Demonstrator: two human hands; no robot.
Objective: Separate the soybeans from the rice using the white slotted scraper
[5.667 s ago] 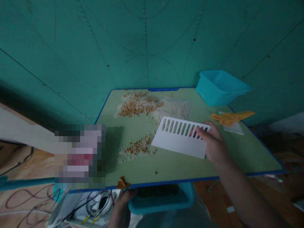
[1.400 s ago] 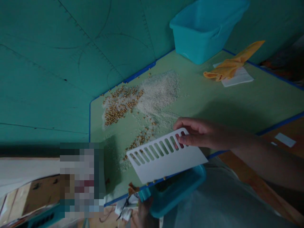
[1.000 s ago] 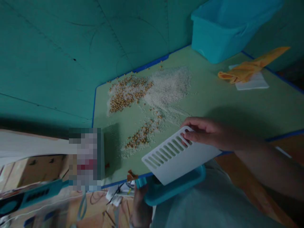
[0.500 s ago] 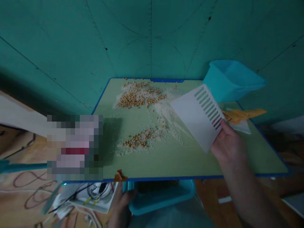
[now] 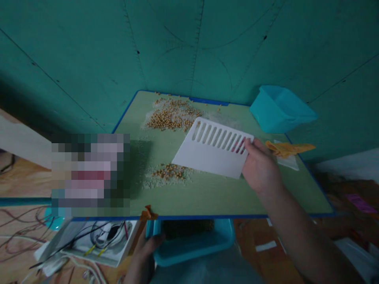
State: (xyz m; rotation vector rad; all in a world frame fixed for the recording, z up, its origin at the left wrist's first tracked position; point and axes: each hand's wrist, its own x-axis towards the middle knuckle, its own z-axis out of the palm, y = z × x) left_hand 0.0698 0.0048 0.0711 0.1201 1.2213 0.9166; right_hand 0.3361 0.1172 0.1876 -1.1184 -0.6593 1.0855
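Note:
My right hand (image 5: 260, 167) is closed around the right end of a white slotted plastic scraper (image 5: 209, 159), its slots toward the wall. The scraper is tilted over the middle of the table; whether its lower edge touches the top I cannot tell. Behind it, on the left, spreads a large heap of yellow soybeans (image 5: 166, 120) mixed with pale rice-like grains. A smaller patch of soybeans and grains (image 5: 169, 171) lies nearer me. Below the front edge, my left hand (image 5: 145, 250) grips the left rim of a blue tub (image 5: 194, 256) with dark contents.
The green table (image 5: 213, 201) has a blue edge and stands against a green wall. On its right are a blue bin (image 5: 280, 110) and an orange cloth (image 5: 291, 148). A blurred-out object (image 5: 94, 173) covers the left side. A white box with cables (image 5: 115, 250) sits below.
My right hand has moved left with the scraper, which has turned so its slots face the wall. It now covers the grains in the middle. My left hand stays on the tub.

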